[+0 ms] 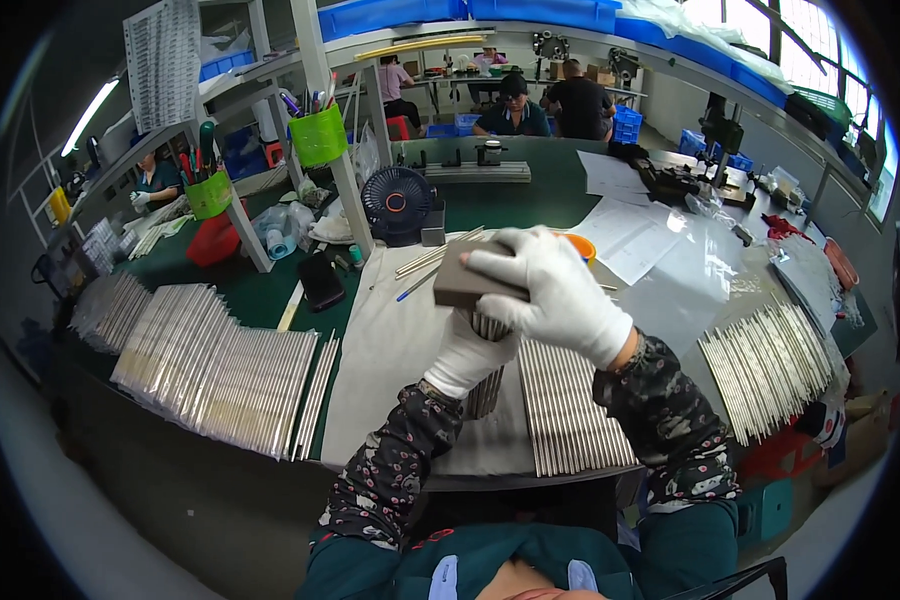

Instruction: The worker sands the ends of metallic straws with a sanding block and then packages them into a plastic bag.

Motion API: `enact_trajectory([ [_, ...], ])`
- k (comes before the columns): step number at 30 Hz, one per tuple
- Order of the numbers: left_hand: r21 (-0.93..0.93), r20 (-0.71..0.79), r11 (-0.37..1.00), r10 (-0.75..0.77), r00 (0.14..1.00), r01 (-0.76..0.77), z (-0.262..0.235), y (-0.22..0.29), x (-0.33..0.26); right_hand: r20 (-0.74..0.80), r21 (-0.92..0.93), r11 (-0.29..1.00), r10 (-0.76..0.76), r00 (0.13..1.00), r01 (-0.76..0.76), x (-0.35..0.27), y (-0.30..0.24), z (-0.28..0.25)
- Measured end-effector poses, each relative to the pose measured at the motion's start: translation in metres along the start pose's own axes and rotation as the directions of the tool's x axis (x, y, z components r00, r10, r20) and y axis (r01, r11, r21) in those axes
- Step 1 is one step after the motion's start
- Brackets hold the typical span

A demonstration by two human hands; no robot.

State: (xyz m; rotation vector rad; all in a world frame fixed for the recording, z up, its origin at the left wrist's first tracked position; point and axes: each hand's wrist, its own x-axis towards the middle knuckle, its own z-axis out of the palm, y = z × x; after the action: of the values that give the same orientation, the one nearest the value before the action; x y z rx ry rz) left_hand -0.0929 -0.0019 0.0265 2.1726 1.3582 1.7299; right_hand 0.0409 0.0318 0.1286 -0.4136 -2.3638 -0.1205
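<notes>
My right hand (565,295), in a white glove with a bare fingertip showing, grips a grey-brown rectangular block (457,284). The block sits at the upper ends of a bundle of thin metal rods (486,396); whether it presses on them I cannot tell. Just below, my gloved left hand (473,358) is wrapped round that bundle, which stands roughly upright over the pale cloth (365,360). To the right of the bundle, a row of metal rods (573,412) lies side by side on the cloth.
Plastic-wrapped rods (210,370) are stacked at left, with more rods (767,372) at right. A dark fan (397,203), a phone (321,282), a blue pen (419,284) and an orange round container (580,246) lie beyond my hands. Shelf posts (338,190) rise at left; people sit farther back.
</notes>
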Motion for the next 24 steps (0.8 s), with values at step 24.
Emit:
enact_trajectory([
  [24, -0.386, 0.220, 0.766, -0.465, 0.858, 0.514, 0.018, -0.042, -0.090, -0.042, 0.371, 0.580, 0.791, 0.611, -0.726, -0.182, 0.018, -0.016],
])
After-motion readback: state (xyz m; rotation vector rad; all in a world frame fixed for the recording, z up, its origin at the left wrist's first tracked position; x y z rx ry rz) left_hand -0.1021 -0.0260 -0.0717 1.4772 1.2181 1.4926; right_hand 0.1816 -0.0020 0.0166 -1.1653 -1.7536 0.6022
